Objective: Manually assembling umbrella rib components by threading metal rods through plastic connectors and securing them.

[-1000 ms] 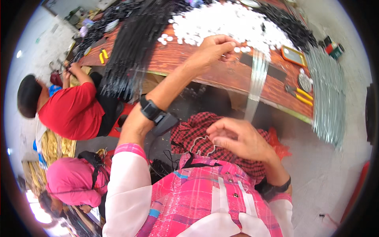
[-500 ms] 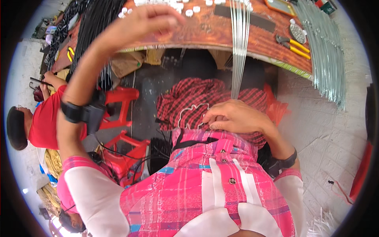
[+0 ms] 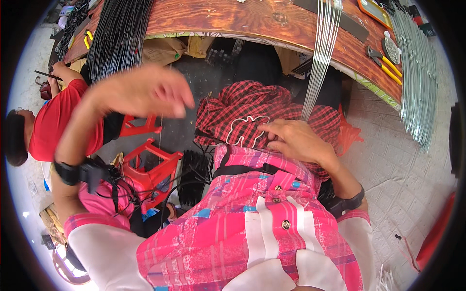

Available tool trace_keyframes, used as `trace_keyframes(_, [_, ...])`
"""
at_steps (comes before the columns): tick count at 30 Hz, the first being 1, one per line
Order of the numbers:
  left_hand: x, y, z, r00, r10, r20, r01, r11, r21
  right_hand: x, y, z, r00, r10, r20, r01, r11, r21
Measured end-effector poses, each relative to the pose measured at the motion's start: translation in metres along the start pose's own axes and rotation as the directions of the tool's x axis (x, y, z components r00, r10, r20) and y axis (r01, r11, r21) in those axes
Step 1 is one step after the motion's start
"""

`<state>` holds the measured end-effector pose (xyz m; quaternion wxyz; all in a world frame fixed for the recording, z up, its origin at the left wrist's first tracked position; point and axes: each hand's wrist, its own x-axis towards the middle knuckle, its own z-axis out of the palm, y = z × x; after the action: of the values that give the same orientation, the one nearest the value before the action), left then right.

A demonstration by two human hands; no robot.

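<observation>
The left hand (image 3: 141, 92), blurred by motion, is in the air between the wooden table (image 3: 218, 18) and a red stool (image 3: 148, 169). A second ago it was over the tabletop beside a heap of small white pieces, most of which now lie outside the view. Its fingers curl loosely; whether they hold anything, I cannot tell. The right hand (image 3: 300, 139) is lower than a second ago, fingers bent, over a red-and-black checked cloth (image 3: 238, 104) on the lap, beside a white looped outline (image 3: 250, 118). Its grip cannot be told. Thin pale rods (image 3: 323, 60) slope from the table to just behind it.
</observation>
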<state>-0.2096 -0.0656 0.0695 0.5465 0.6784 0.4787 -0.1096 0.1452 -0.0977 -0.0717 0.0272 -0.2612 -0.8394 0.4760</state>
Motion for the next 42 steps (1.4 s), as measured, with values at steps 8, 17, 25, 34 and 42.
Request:
trace_keyframes(8, [0.051, -0.115, 0.237, 0.980, -0.061, 0.188, 0.114, 0.952, -0.284, -0.003, 0.002, 0.006, 1.000, -0.022, 0.010, 0.022, 1.000, -0.007])
trace_keyframes(17, [0.021, -0.115, 0.272, 0.886, -0.320, 0.335, 0.372, 0.922, -0.103, -0.015, 0.001, -0.002, 0.998, 0.003, -0.062, 0.008, 0.982, 0.190])
trace_keyframes(25, [0.057, -0.040, 0.176, 0.986, 0.011, -0.167, -0.068, 0.937, -0.344, -0.043, 0.006, -0.038, 0.933, 0.189, -0.307, -0.027, 0.887, 0.462])
trace_keyframes(34, [0.169, 0.054, 0.086, 0.747, 0.251, -0.616, -0.452, 0.871, -0.193, -0.027, 0.068, -0.019, 0.587, 0.409, -0.698, 0.067, 0.835, 0.546])
trace_keyframes(42, [0.231, 0.054, 0.057, 0.855, 0.175, -0.489, -0.460, 0.691, -0.557, -0.009, 0.054, -0.020, 0.814, 0.410, -0.411, 0.164, 0.517, 0.840])
